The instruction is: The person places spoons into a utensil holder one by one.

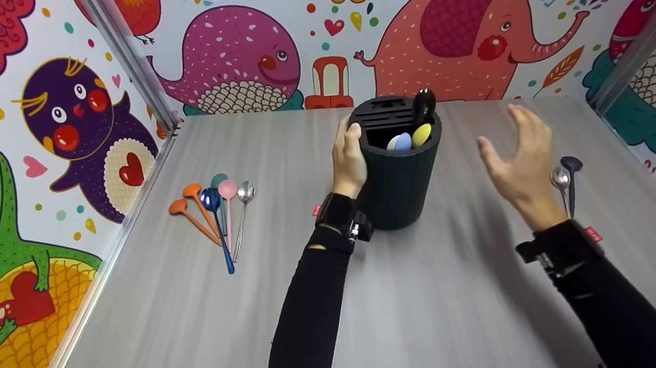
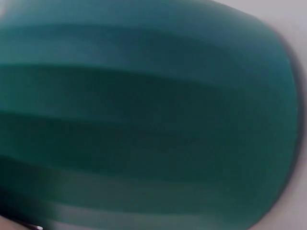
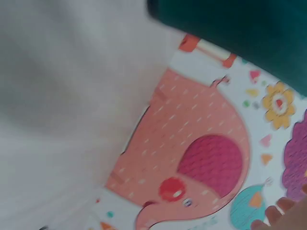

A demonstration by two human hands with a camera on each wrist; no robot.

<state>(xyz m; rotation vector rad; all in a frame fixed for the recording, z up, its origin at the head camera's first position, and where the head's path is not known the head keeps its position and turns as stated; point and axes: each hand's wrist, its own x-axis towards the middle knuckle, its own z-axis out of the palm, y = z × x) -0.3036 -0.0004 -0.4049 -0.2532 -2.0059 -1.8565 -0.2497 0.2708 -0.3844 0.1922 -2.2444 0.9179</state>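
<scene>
A dark green ribbed utensil holder with a black slotted top stands at the middle of the table. Its left side is gripped by my left hand, thumb up near the rim. Inside, a glossy black handle, a yellow rounded end and a pale blue one poke out. To the right of the holder, my right hand is raised, thumb and fingers spread apart, holding nothing. Ribbed green wall fills the left wrist view. Fingertips of the right hand show low in the right wrist view.
Several spoons lie fanned at the left: orange, blue, teal, pink and silver. Beyond my right hand lie a silver spoon and a dark grey one. Printed cartoon panels wall in the table.
</scene>
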